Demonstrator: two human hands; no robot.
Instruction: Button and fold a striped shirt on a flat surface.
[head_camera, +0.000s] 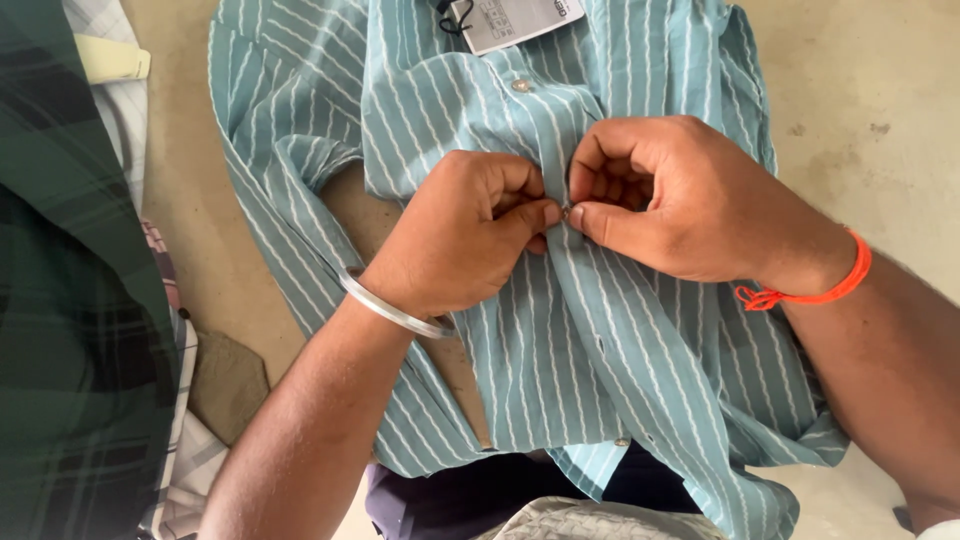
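Observation:
A teal shirt (620, 340) with thin white stripes lies spread face up on a pale floor. My left hand (460, 235) pinches the shirt's front placket from the left, a silver bangle on its wrist. My right hand (670, 200), with an orange thread on the wrist, pinches the same placket from the right. The thumbs and forefingers meet at a small button (566, 211) in the middle of the front. Another button (520, 86) shows higher up, fastened. A white paper tag (510, 20) hangs at the collar.
A dark green checked garment (70, 330) fills the left edge, with a lighter checked cloth (190, 450) beneath it. A dark purple cloth (450, 500) and a pale patterned fabric (590, 520) lie at the shirt's lower hem. Bare beige floor (870, 100) shows at right.

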